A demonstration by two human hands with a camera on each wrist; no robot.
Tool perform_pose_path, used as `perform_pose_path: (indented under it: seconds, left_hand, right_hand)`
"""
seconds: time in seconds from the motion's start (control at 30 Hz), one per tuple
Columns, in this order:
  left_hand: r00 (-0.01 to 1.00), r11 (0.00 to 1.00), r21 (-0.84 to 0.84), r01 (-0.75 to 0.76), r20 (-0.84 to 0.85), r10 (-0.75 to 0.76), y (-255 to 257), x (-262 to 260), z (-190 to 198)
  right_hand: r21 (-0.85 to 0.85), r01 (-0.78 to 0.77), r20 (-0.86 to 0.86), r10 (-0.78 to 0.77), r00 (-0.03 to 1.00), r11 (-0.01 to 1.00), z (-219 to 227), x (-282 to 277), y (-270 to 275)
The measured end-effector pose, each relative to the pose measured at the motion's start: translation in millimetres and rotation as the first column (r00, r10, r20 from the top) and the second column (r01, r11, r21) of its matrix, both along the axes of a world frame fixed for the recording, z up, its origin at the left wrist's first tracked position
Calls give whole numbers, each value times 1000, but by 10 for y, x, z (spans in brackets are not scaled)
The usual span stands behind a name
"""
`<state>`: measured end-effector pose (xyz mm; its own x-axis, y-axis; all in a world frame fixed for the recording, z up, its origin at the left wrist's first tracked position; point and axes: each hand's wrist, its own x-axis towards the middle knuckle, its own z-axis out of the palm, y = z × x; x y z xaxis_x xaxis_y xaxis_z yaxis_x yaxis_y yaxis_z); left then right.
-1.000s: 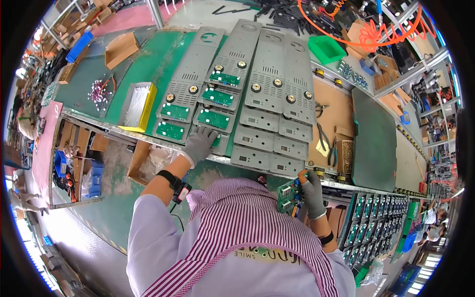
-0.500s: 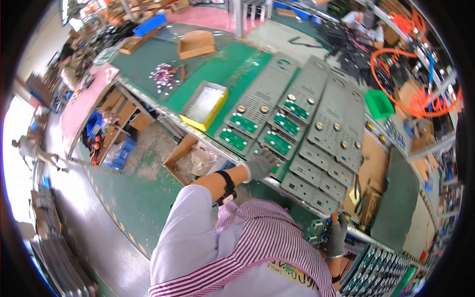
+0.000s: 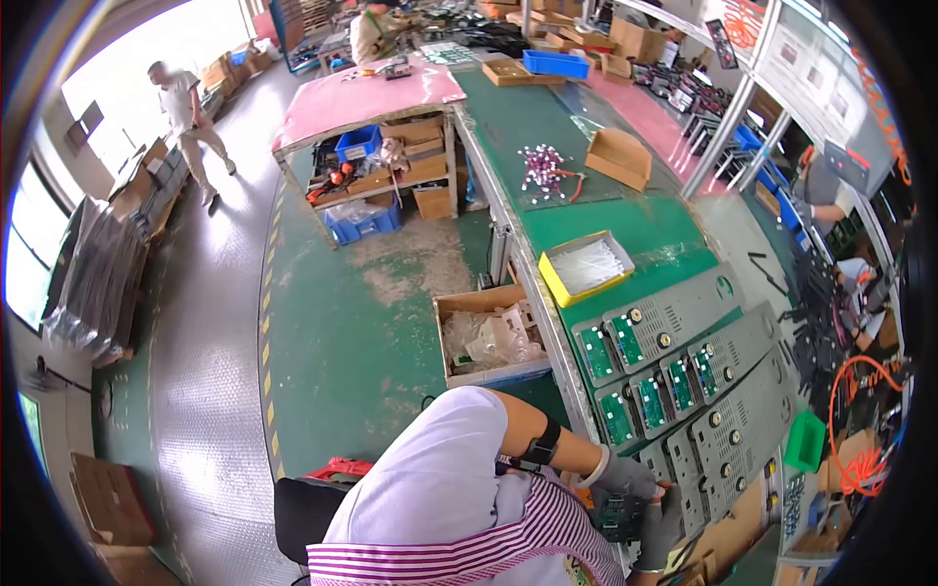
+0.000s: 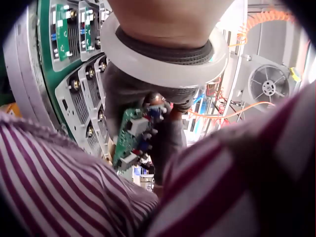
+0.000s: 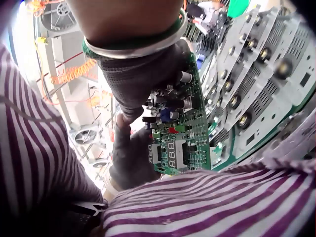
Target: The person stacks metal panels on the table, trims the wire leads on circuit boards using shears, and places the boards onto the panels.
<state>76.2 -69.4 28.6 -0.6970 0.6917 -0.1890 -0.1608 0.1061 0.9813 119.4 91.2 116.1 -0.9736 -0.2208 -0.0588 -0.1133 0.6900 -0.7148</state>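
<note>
My gloved right hand (image 3: 661, 532) grips green circuit boards (image 5: 190, 131) by the edge. Capacitors and digit displays stand on their faces, and two boards appear to overlap. Close against it, my gloved left hand (image 3: 625, 476) holds the lower edge, a bare fingertip (image 5: 122, 122) showing; its other fingers are partly hidden behind the boards. In the left wrist view, the board (image 4: 131, 138) hangs just below the left glove (image 4: 121, 91). Beside both hands, grey metal panels (image 3: 757, 391) lie in overlapping rows on the bench, several bearing green boards (image 3: 616, 417).
A yellow box (image 3: 557, 283) of white pieces stands near the bench edge. Beyond it are a cardboard tray (image 3: 620, 159) and a pile of small parts (image 3: 542, 171). An open carton (image 3: 449, 366) sits below the bench. A person (image 3: 186, 127) walks in the aisle.
My left hand has left the panels and come to the boards in my right hand. The head view has turned left, bringing more of the aisle into sight.
</note>
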Motion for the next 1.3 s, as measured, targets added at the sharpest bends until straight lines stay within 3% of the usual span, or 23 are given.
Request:
perform_pose_path:
  seconds: [0.07,0.13,0.17,0.27,0.37,0.4,0.43,0.47,0.5,0.53,0.57,0.6,0.63,0.67,0.77,0.87,0.9,0.93,1.0,1.1,1.2,1.27,1.3]
  left_hand:
    - [998,998,65,-21,60,17,-134,22,31]
    - [995,994,36,104,-17,-103,-470,166,507]
    - [991,989,68,132,-46,-129,-410,171,437]
    - [969,970,-105,219,139,-204,-440,45,416]
    - [976,956,-199,-213,5,219,-368,129,276]
    - [963,970,-117,-215,140,230,-402,129,380]
    - [933,972,-40,-230,275,232,-439,108,481]
    - [856,908,289,-302,502,125,-406,118,532]
    - [789,899,266,-349,602,128,-301,110,433]
    - [777,897,296,-327,625,77,-224,98,385]
    - [761,903,318,-289,649,15,-164,99,472]
    - [780,886,377,-271,625,-28,-73,106,493]
    - [796,885,389,-255,605,-37,4,145,652]
    - [842,885,436,-164,529,-104,102,123,585]
    - [908,913,407,-11,386,-161,276,66,325]
    - [871,959,127,253,402,-283,412,-158,-28]
    - [833,937,173,304,428,-350,528,-55,352]
    - [831,924,228,308,408,-378,612,-4,337]
    - [828,888,344,304,366,-425,840,125,352]
    - [819,860,273,431,282,-500,1005,165,423]
    - [802,831,214,513,226,-553,1128,169,444]
    - [802,865,222,450,325,-501,1208,300,482]
    - [749,830,261,493,359,-558,1262,316,479]
  right_hand:
    - [-51,-30,76,34,996,998,62,-87,-123]
    - [-115,-138,90,149,985,984,-18,-156,-101]
    - [-131,-146,123,162,979,981,70,-146,-167]
    - [-274,-135,110,170,979,952,160,-210,-201]
    - [-435,28,53,-5,999,900,257,-262,-99]
    - [-483,141,26,-147,989,864,311,-203,2]
    - [-503,180,146,-122,982,846,158,-147,115]
    - [-528,240,253,-119,960,815,72,-50,282]
    - [-483,337,478,-79,875,808,422,52,129]
    - [-589,403,507,-69,859,700,293,171,100]
    - [-447,452,544,-167,822,772,212,249,86]
    - [-652,453,471,-144,871,608,71,310,83]
    - [-438,459,424,-272,864,773,-146,324,230]
    - [-638,457,421,-216,881,619,296,433,202]
    - [-741,538,445,-305,842,403,-69,636,320]
    - [-747,614,553,-275,787,255,-191,769,470]
    - [-764,606,552,-260,792,223,-157,853,519]
    - [-781,593,549,-238,801,196,-136,910,555]
    - [-706,611,515,-333,790,358,-101,999,651]
    - [-677,632,477,-428,767,377,113,1161,726]
    - [-357,762,509,-571,644,540,218,1193,854]
    - [-335,638,187,-615,766,694,-150,1198,922]
    - [-395,610,141,-611,779,687,-294,1215,973]
